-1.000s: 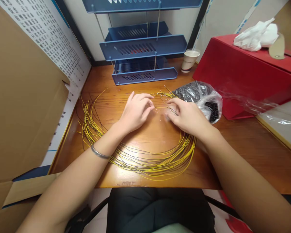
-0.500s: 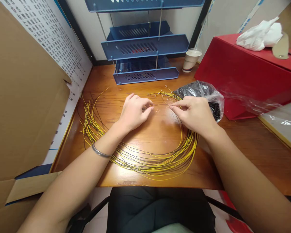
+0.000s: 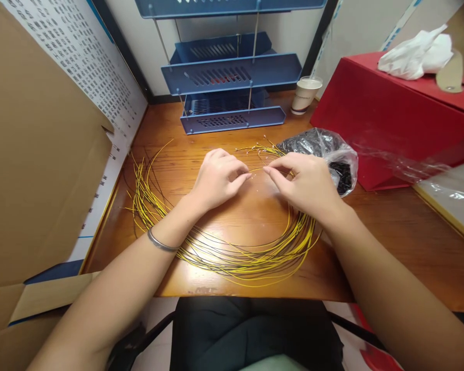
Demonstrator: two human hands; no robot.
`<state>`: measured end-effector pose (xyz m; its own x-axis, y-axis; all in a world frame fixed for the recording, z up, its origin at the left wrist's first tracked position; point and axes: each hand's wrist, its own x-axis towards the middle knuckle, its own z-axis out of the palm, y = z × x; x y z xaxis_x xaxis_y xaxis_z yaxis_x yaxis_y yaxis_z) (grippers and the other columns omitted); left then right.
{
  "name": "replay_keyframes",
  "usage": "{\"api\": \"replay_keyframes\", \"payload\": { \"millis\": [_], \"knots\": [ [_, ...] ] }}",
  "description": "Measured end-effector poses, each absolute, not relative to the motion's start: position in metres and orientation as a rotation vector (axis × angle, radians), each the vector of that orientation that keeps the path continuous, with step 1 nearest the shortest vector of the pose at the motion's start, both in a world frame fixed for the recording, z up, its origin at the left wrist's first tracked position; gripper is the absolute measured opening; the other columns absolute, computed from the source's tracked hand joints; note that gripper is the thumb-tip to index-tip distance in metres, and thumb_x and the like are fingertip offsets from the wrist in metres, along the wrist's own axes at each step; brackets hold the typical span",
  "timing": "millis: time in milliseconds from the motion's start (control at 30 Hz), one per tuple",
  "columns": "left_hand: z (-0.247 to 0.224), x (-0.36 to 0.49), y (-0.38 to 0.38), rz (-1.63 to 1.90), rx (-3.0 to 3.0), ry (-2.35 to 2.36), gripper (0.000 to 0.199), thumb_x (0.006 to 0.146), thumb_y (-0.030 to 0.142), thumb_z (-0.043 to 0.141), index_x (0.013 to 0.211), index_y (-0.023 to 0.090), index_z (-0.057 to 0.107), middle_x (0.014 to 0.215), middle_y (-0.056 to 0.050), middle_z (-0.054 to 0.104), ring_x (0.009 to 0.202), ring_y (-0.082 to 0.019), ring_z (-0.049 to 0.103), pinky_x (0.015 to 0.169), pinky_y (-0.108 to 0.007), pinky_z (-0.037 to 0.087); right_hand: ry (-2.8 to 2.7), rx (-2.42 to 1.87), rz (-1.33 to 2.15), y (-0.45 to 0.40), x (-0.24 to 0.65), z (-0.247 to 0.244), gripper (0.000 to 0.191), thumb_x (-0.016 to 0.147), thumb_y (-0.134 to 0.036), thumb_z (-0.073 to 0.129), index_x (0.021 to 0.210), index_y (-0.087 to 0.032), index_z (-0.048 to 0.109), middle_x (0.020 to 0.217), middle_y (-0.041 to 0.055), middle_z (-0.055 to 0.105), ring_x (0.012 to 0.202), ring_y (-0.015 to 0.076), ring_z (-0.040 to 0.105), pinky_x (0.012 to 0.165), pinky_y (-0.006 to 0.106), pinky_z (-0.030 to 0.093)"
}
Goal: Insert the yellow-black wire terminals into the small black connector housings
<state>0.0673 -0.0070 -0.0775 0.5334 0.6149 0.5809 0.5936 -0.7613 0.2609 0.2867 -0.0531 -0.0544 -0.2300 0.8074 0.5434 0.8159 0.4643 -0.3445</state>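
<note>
My left hand (image 3: 222, 178), with a silver bangle at the wrist, pinches one end of a thin wire near the middle of the wooden table. Facing it across a small gap, my right hand (image 3: 303, 180) has thumb and forefinger closed on the same yellow wire (image 3: 257, 169). A loose bundle of yellow and black wires (image 3: 247, 260) curves below both hands, from the left side round to the right. Its right-hand ends (image 3: 255, 149), with small pale tips, lie just above my right hand. Tiny white bits are scattered between the hands.
Behind my right hand sits a clear plastic bag (image 3: 342, 154) of black pieces. Blue stacked trays (image 3: 232, 121) stand at the back, beside a paper cup (image 3: 305, 97). A red box (image 3: 386, 113) bearing tissue is at right, cardboard (image 3: 38, 154) at left.
My hands have come closer together, the left shifting slightly right and the right slightly left. The stretch of wire showing between them is now yellow, where a dark one showed before.
</note>
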Motion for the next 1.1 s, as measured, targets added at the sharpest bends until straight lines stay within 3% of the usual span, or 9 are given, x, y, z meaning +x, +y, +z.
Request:
{"api": "replay_keyframes", "payload": {
  "millis": [100,267,433,600,833,1100],
  "knots": [
    [-0.078,0.065,-0.004,1.026,2.667,1.111,0.016,0.092,0.034,0.071,0.088,0.02,0.076,0.086,-0.003,0.079,0.082,-0.021,0.06,0.09,-0.041,0.045,-1.991,-1.371,-0.036,-0.053,0.29,-0.053,0.013,0.09,-0.023,0.069,0.082,-0.019,0.078,0.083,0.0058,0.079,0.074,0.0203,0.069,0.072,0.033,0.048],
    [-0.073,0.068,-0.011,1.045,2.732,1.015,0.017,0.097,0.031,0.064,0.092,0.02,0.076,0.084,-0.002,0.078,0.082,-0.02,0.06,0.092,-0.04,0.045,-2.077,-1.252,0.07,-0.055,0.285,-0.053,0.013,0.093,-0.024,0.067,0.092,-0.02,0.079,0.087,0.0038,0.078,0.072,0.0169,0.067,0.073,0.031,0.048],
    [-0.07,0.071,-0.016,1.067,2.75,1.034,0.019,0.095,0.035,0.067,0.106,0.02,0.074,0.089,-0.003,0.078,0.089,-0.021,0.062,0.095,-0.04,0.045,-2.083,-1.223,0.034,-0.058,0.282,-0.05,0.016,0.094,-0.025,0.065,0.085,-0.022,0.078,0.083,0.0041,0.077,0.074,0.0186,0.067,0.075,0.033,0.049],
    [-0.073,0.069,-0.013,1.162,2.657,1.103,0.016,0.096,0.034,0.067,0.098,0.021,0.075,0.087,-0.002,0.079,0.086,-0.02,0.063,0.093,-0.039,0.047,-1.957,-1.323,-0.005,-0.058,0.284,-0.045,0.014,0.091,-0.024,0.065,0.082,-0.023,0.076,0.081,0.0045,0.077,0.071,0.019,0.067,0.072,0.034,0.051],
    [-0.073,0.071,-0.015,1.189,2.741,1.012,0.017,0.096,0.032,0.067,0.099,0.021,0.078,0.087,-0.003,0.079,0.085,-0.019,0.063,0.096,-0.04,0.048,-2.018,-1.215,0.077,-0.057,0.284,-0.052,0.018,0.093,-0.025,0.067,0.106,-0.019,0.078,0.1,0.0069,0.081,0.083,0.0197,0.074,0.079,0.032,0.055],
    [-0.072,0.074,-0.018,1.203,2.716,1.097,0.025,0.1,0.039,0.061,0.102,0.022,0.079,0.09,-0.005,0.08,0.084,-0.02,0.064,0.099,-0.042,0.048,-2.019,-1.254,0.098,-0.059,0.282,-0.051,0.016,0.094,-0.026,0.066,0.096,-0.022,0.081,0.095,0.0044,0.083,0.074,0.0184,0.073,0.072,0.031,0.054]
  ]
}}
